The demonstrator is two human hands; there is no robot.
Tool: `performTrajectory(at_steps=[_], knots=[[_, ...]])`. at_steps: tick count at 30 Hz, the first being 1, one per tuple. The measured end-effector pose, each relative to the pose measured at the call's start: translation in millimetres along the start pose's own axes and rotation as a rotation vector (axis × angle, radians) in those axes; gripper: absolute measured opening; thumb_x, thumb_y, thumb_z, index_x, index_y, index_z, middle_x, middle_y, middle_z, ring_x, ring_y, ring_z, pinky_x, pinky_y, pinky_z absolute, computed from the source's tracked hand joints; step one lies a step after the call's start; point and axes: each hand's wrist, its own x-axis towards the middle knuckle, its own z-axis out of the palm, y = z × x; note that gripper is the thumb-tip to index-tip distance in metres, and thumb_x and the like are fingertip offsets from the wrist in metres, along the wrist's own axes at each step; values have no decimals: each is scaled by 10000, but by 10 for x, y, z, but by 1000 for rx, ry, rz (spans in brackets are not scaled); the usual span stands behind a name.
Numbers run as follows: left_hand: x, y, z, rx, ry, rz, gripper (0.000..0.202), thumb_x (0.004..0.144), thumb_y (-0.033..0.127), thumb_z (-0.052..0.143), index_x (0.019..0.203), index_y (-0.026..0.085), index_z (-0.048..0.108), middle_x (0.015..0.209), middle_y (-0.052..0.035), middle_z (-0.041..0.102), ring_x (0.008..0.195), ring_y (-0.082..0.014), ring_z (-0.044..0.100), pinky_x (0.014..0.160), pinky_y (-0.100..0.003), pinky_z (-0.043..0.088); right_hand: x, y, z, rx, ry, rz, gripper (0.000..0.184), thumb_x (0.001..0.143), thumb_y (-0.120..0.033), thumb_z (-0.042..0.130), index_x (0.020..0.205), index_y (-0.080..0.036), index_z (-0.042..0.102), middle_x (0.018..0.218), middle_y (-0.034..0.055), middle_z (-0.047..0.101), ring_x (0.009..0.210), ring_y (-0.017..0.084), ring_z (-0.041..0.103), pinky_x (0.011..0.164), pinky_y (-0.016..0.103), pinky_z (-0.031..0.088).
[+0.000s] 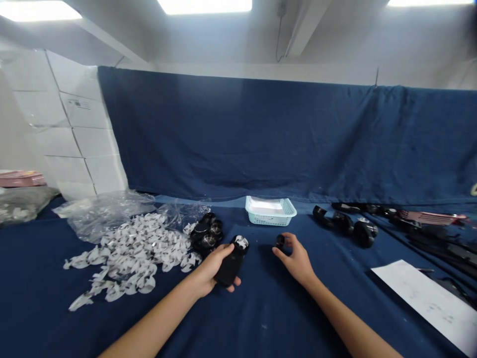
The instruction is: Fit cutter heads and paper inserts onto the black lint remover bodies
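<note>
My left hand [210, 272] is wrapped round a black handle-shaped part [229, 266], which is tilted with its round head away from me. A white plastic piece [241, 242] sits in that head. To the right, my right hand [298, 259] pinches a small black cylindrical piece [279, 242] between thumb and fingers, just above the blue cloth. The two held parts are apart. Left of my left hand lie a cluster of round black parts [206, 233] and a wide heap of white plastic pieces [137, 253].
A light blue basket [270, 219] with white paper stands at the back. Black curved parts [345, 223] lie to the right, near a white sheet [428, 301] with faint writing. Clear plastic bags [108, 211] lie behind the white heap. A blue curtain [238, 139] hangs behind the table.
</note>
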Motion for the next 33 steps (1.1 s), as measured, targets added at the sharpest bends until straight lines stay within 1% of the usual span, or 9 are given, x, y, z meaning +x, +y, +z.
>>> performTrajectory(at_steps=[3, 6, 12, 15, 17, 19, 24, 28, 33], knots=[[187, 21, 131, 74, 74, 25, 544, 898, 628, 345, 1173, 173, 464, 840, -84, 641, 579, -230, 689, 373, -257, 462, -9, -10, -63, -104, -39, -22, 444, 744, -416, 668, 1160, -293, 572, 996, 53, 695, 996, 315, 618, 831, 452, 446], [334, -10, 233, 207, 199, 80, 548, 911, 619, 312, 1250, 207, 438, 806, -69, 659, 569, -231, 683, 378, -264, 458, -1, -4, -115, -158, -60, -18, 454, 769, -405, 649, 1200, -301, 548, 979, 52, 696, 991, 316, 614, 827, 449, 433], [368, -73, 239, 539, 377, 141, 550, 894, 583, 393, 1307, 235, 494, 1140, -140, 670, 474, -209, 641, 421, -322, 473, 23, 73, -142, -222, -68, 20, 478, 754, -388, 655, 1197, -279, 510, 1019, 69, 686, 997, 323, 617, 827, 453, 429], [337, -80, 202, 659, 415, 211, 513, 902, 554, 407, 1282, 235, 537, 1210, -128, 656, 859, -294, 702, 723, -378, 528, 21, 127, -102, -244, -66, 41, 479, 740, -415, 670, 1159, -245, 513, 1019, 80, 690, 985, 305, 634, 806, 415, 451], [322, -90, 173, 715, 434, 267, 457, 911, 516, 416, 1229, 228, 576, 1222, -116, 655, 1108, -307, 615, 925, -396, 450, 44, 170, -87, -254, -49, 56, 493, 741, -452, 667, 1146, -224, 503, 1045, 87, 688, 974, 273, 648, 786, 367, 471], [308, -106, 142, 744, 446, 304, 424, 928, 490, 387, 1180, 219, 595, 1201, -111, 664, 1163, -293, 577, 991, -396, 394, 107, 225, -107, -278, -30, 65, 510, 746, -460, 660, 1168, -227, 494, 1060, 78, 685, 947, 248, 659, 761, 333, 479], [288, -148, 87, 731, 456, 344, 408, 948, 485, 333, 1125, 223, 591, 1148, -85, 679, 1095, -254, 608, 954, -350, 414, 468, 478, -292, -416, 26, 97, 491, 771, -464, 630, 1218, -293, 522, 1040, 55, 675, 943, 278, 646, 777, 371, 458], [325, -163, 61, 693, 486, 334, 417, 937, 472, 375, 1207, 201, 540, 1185, -100, 659, 1107, -266, 593, 964, -367, 407, 886, 759, -419, -527, 93, 187, 492, 788, -452, 600, 1214, -218, 528, 1065, 139, 664, 974, 348, 628, 766, 430, 452], [403, -174, 18, 645, 521, 298, 401, 933, 473, 378, 1186, 206, 539, 1139, -94, 672, 1103, -269, 594, 949, -362, 414, 1347, 1010, -402, -562, 122, 224, 550, 794, -442, 592, 1285, -223, 479, 1148, 163, 640, 1036, 341, 613, 757, 399, 457]])
